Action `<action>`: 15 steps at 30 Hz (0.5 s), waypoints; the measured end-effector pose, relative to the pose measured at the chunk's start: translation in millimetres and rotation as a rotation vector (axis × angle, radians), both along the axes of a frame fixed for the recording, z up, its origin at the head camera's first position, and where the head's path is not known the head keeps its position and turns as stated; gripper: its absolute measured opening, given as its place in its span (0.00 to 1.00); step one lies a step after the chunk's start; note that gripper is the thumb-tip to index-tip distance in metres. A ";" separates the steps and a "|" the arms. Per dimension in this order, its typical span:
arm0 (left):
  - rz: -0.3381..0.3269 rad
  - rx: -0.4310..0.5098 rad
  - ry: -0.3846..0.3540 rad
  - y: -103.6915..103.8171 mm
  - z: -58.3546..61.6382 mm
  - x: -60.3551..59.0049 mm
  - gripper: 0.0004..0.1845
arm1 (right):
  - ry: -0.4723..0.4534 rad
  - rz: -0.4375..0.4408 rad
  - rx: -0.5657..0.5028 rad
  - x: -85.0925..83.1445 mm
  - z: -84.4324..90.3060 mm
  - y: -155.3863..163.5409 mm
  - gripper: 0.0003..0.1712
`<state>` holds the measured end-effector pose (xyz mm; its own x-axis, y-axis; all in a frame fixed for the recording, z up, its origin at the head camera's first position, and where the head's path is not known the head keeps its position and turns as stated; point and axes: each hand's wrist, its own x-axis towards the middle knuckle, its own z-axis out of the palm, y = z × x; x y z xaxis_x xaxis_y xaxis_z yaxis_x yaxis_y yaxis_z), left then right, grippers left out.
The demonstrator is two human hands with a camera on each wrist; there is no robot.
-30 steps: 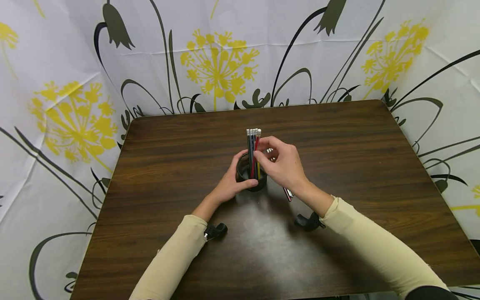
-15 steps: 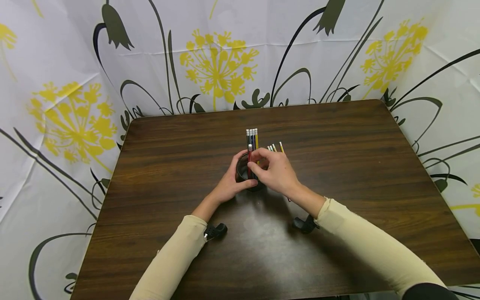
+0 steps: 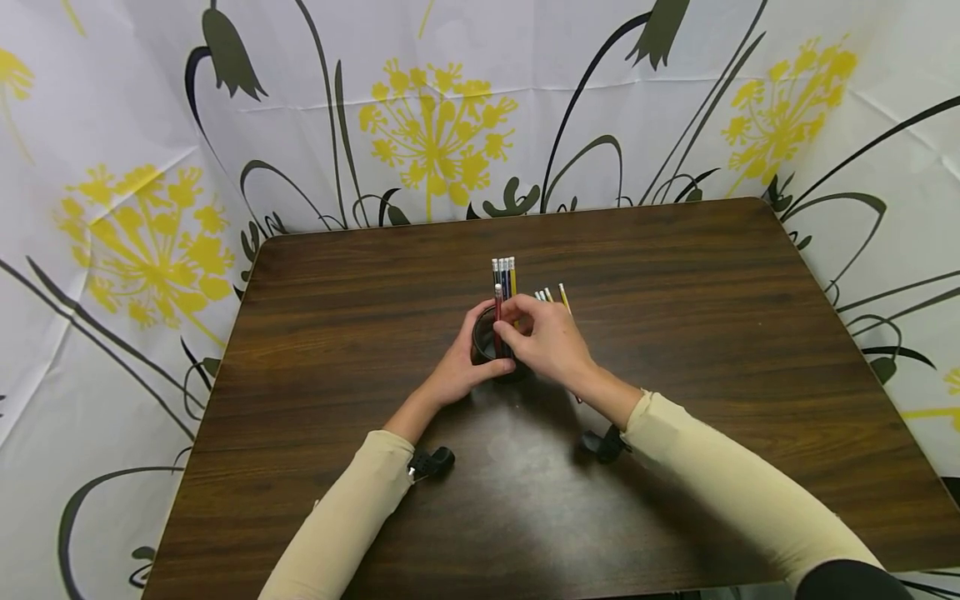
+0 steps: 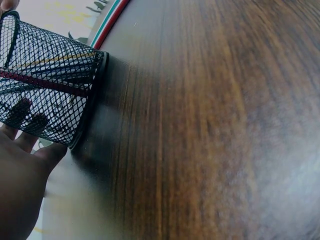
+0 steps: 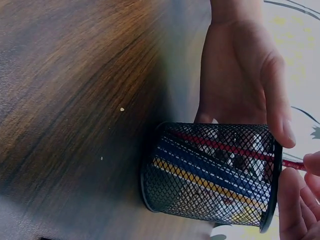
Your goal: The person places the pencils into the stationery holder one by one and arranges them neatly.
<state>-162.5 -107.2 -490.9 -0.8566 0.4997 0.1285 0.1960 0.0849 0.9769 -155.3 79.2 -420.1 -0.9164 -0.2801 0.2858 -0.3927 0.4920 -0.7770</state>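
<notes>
Dark wood-grain table (image 3: 675, 333); floral curtain (image 3: 435, 125) of yellow blooms and dark stems behind and to both sides. Loose pencils (image 3: 552, 295) flat on table just right of cup, partly hidden by right hand. Black mesh cup (image 5: 210, 172) upright at table centre, blue and yellow pencils (image 3: 506, 273) standing inside, erasers up. Left hand (image 3: 459, 367) wrapped round cup. Right hand (image 3: 551, 342) pinching red pencil (image 3: 498, 321), near vertical, eraser up, lower end inside cup.
</notes>
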 end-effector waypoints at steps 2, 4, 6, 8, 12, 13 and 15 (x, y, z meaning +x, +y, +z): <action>0.004 -0.005 -0.008 -0.1 1.1 0.0 0.46 | -0.004 -0.013 -0.004 -2.0 0.1 -1.2 0.05; 0.009 -0.010 -0.016 -0.3 2.1 0.2 0.46 | -0.002 -0.028 0.001 -4.2 0.3 -2.9 0.06; 0.013 -0.012 -0.018 -0.5 2.8 0.5 0.46 | 0.006 -0.044 0.011 -6.5 0.3 -4.8 0.06; 0.013 -0.013 -0.018 -0.5 2.9 0.8 0.46 | 0.011 -0.064 0.024 -8.7 0.2 -6.7 0.07; 0.012 -0.015 -0.026 -0.3 1.2 0.8 0.47 | 0.008 -0.103 0.039 -11.8 -1.4 -9.3 0.07; 0.012 -0.019 -0.028 -0.4 1.0 0.9 0.47 | 0.005 -0.111 0.037 -12.4 -1.9 -9.8 0.07; 0.010 -0.020 -0.037 -0.2 0.5 0.6 0.47 | 0.007 -0.126 0.035 -13.7 -3.0 -10.8 0.07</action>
